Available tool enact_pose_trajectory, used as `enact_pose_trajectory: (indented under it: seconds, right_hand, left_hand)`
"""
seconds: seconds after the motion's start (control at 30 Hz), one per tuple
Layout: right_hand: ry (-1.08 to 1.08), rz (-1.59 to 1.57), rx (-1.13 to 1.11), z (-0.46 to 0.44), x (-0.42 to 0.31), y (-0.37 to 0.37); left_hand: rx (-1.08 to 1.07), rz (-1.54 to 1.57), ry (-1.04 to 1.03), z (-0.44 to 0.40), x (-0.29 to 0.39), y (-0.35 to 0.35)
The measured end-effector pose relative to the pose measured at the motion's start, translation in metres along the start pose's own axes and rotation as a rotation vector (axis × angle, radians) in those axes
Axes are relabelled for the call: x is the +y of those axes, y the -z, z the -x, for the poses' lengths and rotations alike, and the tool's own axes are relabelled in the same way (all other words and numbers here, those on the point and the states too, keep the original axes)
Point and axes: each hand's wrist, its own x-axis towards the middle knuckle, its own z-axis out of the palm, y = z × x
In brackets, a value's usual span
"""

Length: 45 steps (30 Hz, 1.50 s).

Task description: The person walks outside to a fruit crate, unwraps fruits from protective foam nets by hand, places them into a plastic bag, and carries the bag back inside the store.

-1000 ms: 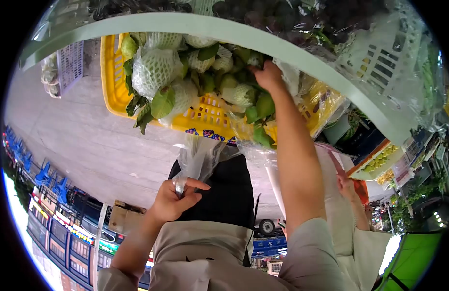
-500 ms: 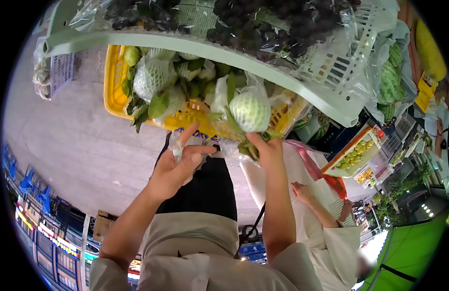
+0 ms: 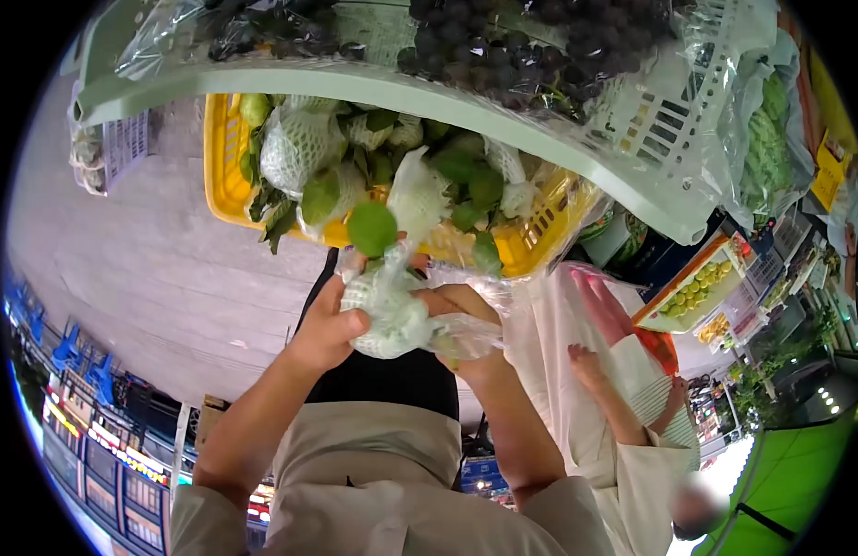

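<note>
In the head view I hold a guava (image 3: 382,315) in a white foam net and clear plastic in front of my waist. My left hand (image 3: 322,334) grips its left side, thumb across the front. At its right side my right hand (image 3: 466,310) is closed on the guava and its loose plastic; some fingers are hidden behind. A round green leaf (image 3: 371,229) sticks up above the fruit. Just beyond my hands is a yellow basket (image 3: 227,190) with more netted guavas (image 3: 299,153) and leaves.
A pale green crate (image 3: 373,91) of dark grapes (image 3: 531,56) overhangs the basket. To the right stands a person in a light shirt (image 3: 586,473). A box of yellow-green fruit (image 3: 696,287) lies farther right, and a purple basket (image 3: 125,144) is at the left.
The guava has come down and left from over the basket's edge to between my hands. My left hand, open and apart before, now grips it too.
</note>
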Motion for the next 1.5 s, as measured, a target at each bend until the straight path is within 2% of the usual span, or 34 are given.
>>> enact_pose_trajectory:
  seconds: [0.03,0.13,0.2,0.27,0.3,0.33,0.37,0.4,0.47,0.53,0.57,0.6,0.63,0.7,0.73,0.77,0.8,0.83,0.9,0.93,0.97,1.03,1.07,1.17,1.2,1.27,1.33,1.4,1.47,1.5]
  right_hand:
    - [0.110,0.199,-0.067,0.000,0.003,0.002]
    - [0.138,0.232,-0.147,-0.004,0.012,-0.012]
    - [0.157,0.197,-0.101,-0.012,0.003,-0.015]
    - [-0.073,-0.103,-0.263,-0.027,-0.006,-0.004]
    - [-0.183,-0.132,-0.198,-0.026,0.008,-0.002]
    - [-0.071,-0.124,-0.083,-0.034,0.027,0.006]
    - [-0.292,-0.319,0.133,-0.040,0.047,0.006]
    - [-0.253,-0.022,0.328,-0.054,0.047,0.006]
    - [-0.212,0.272,0.515,-0.074,0.043,0.004]
    - [-0.125,0.590,0.520,-0.088,0.038,-0.004]
    - [-0.274,0.483,0.393,-0.094,0.033,-0.012]
    - [-0.275,0.476,0.394,-0.104,0.042,-0.018]
    - [-0.612,0.272,0.054,-0.120,0.052,-0.023]
    - [-0.925,0.047,-0.295,-0.127,0.056,-0.034]
    - [-0.938,-0.198,-0.292,-0.129,0.040,-0.039]
    - [-0.940,-0.442,-0.286,-0.131,0.031,-0.042]
    - [-0.939,-0.452,-0.286,-0.126,0.046,-0.050]
    - [-0.860,-0.765,-0.136,-0.114,0.074,-0.059]
    - [-0.656,-1.231,-0.021,-0.105,0.074,-0.050]
    - [-0.654,-1.224,-0.019,-0.101,0.062,-0.042]
    - [-0.532,-1.275,-0.010,-0.097,0.051,-0.034]
    - [-0.328,-1.360,-0.035,-0.094,0.038,-0.019]
    - [-0.325,-1.354,-0.034,-0.092,0.031,-0.012]
    - [-0.196,-1.270,0.056,-0.087,0.021,0.002]
    - [-0.195,-1.270,0.055,-0.086,0.020,0.005]
    - [-0.240,-1.244,0.198,-0.083,0.019,0.010]
    - [-0.231,-1.240,0.222,-0.088,0.014,0.008]
    - [-0.335,-1.195,0.379,-0.090,0.014,0.006]
    - [-0.303,-1.144,0.377,-0.089,0.010,0.005]
    - [-0.280,-1.167,0.430,-0.089,0.008,0.003]
  left_hand:
    - [0.038,0.005,0.032,0.003,-0.001,0.008]
    - [0.075,0.021,0.065,0.007,-0.001,0.029]
    - [0.201,0.091,0.089,0.017,-0.005,0.046]
    - [0.222,0.055,0.080,0.023,-0.006,0.061]
    - [0.228,0.113,0.051,0.027,-0.011,0.071]
    - [0.234,0.171,0.021,0.029,-0.014,0.077]
    - [0.180,0.236,0.004,0.027,-0.007,0.068]
    - [0.185,0.234,0.010,0.024,-0.007,0.070]
    - [0.032,0.588,-0.031,0.019,-0.005,0.074]
    - [0.108,0.609,-0.068,0.018,-0.008,0.077]
    - [0.089,0.606,-0.071,0.018,-0.009,0.079]
    - [0.069,0.604,-0.073,0.019,-0.010,0.082]
    - [0.071,0.597,-0.073,0.019,-0.011,0.086]
    - [-0.171,0.545,-0.037,0.021,-0.013,0.095]
    - [-0.250,0.523,-0.024,0.025,-0.015,0.099]
    - [-0.138,0.583,0.018,0.035,-0.020,0.101]
    - [-0.130,0.585,0.013,0.033,-0.019,0.103]
    - [-0.121,0.586,0.007,0.030,-0.018,0.104]
    - [-0.091,0.600,-0.083,0.019,-0.014,0.093]
    - [-0.072,0.612,-0.169,0.014,-0.010,0.084]
    - [0.066,0.542,-0.055,0.019,-0.005,0.086]
    - [0.029,0.531,-0.106,0.010,0.001,0.076]
    - [-0.001,0.515,-0.159,0.007,0.005,0.070]
    - [0.099,0.467,-0.066,0.008,0.012,0.067]
    - [0.174,0.410,-0.018,0.009,0.012,0.070]
    - [0.200,0.423,0.015,0.011,0.010,0.078]
    - [0.231,0.434,0.050,0.011,0.011,0.085]
    - [0.112,0.420,0.011,0.006,0.015,0.086]
    - [0.090,0.495,-0.003,-0.001,0.021,0.076]
    - [0.248,0.493,-0.003,-0.004,0.025,0.066]
